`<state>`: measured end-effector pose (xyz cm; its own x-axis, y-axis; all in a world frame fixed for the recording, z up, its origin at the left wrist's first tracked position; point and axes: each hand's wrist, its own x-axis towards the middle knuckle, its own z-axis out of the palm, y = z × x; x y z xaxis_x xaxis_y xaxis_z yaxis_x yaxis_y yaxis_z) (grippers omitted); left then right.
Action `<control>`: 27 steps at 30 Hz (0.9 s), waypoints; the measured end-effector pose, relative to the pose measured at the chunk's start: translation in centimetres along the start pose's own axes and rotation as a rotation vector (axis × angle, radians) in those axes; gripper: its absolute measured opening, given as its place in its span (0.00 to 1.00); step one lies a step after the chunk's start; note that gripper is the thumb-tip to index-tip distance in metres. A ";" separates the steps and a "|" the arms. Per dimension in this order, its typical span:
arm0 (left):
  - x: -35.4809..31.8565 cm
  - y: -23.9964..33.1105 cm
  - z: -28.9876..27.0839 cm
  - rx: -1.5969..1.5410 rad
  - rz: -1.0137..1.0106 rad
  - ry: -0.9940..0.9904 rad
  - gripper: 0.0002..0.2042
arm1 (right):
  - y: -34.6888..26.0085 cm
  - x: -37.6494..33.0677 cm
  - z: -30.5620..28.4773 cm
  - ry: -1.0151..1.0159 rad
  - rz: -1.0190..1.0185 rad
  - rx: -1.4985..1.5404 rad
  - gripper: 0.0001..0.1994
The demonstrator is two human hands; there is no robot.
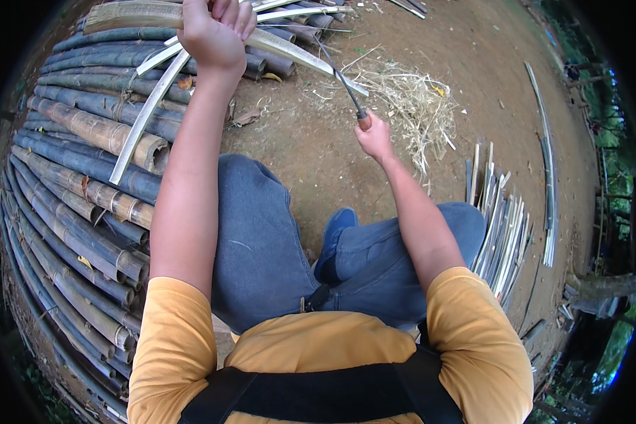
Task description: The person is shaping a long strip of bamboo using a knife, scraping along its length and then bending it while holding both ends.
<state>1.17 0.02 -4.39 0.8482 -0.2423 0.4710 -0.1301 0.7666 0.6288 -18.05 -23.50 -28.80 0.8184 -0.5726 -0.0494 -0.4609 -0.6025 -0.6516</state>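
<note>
My left hand is raised at the top of the view, its fingers curled round a split bamboo strip. The strip runs out on both sides of the fist, and its pale right end slopes down toward the ground. In my right hand is a knife with a brown handle and a long, narrow dark blade. The blade points up and left, crossing the strip near its right end; whether they touch I cannot tell. Another pale strip slants over the bamboo pile beside my left forearm.
Stacked bamboo poles fill the left side. Pale shavings lie heaped on the dirt ground beyond my right hand. A bundle of split strips stands by my right knee. Long thin pieces lie farther right.
</note>
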 end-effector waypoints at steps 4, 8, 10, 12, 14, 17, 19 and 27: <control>0.0 -0.3 0.4 -0.030 -0.022 0.019 0.19 | 4.5 0.9 1.2 0.066 0.186 -0.107 0.10; 2.0 -3.3 -3.9 -0.480 -0.100 -0.168 0.19 | 5.3 2.1 2.1 0.051 0.535 -0.101 0.12; 1.7 -2.9 -3.4 -0.329 -0.071 -0.093 0.19 | 3.9 1.8 1.6 0.053 0.482 -0.173 0.14; 0.3 -0.6 -1.0 -0.022 -0.026 0.037 0.19 | 0.7 1.0 1.1 0.025 0.364 -0.152 0.14; 1.7 -1.8 -4.1 -0.327 -0.072 -0.101 0.19 | -0.7 0.7 0.9 0.015 0.202 -0.114 0.14; 0.3 -0.9 -1.2 -0.100 -0.034 -0.097 0.19 | 2.9 0.8 0.8 0.011 0.104 -0.094 0.13; -0.4 0.4 0.7 0.074 0.006 -0.066 0.18 | 6.7 2.0 1.1 -0.006 0.219 -0.149 0.17; 0.0 0.5 -0.8 0.081 -0.003 0.035 0.18 | 6.0 2.9 2.6 0.056 0.407 -0.197 0.15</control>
<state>1.53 0.91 -4.58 0.8658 -0.2229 0.4480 -0.1674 0.7148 0.6790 -17.56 -27.32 -34.78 0.5401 -0.8105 -0.2268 -0.8019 -0.4137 -0.4310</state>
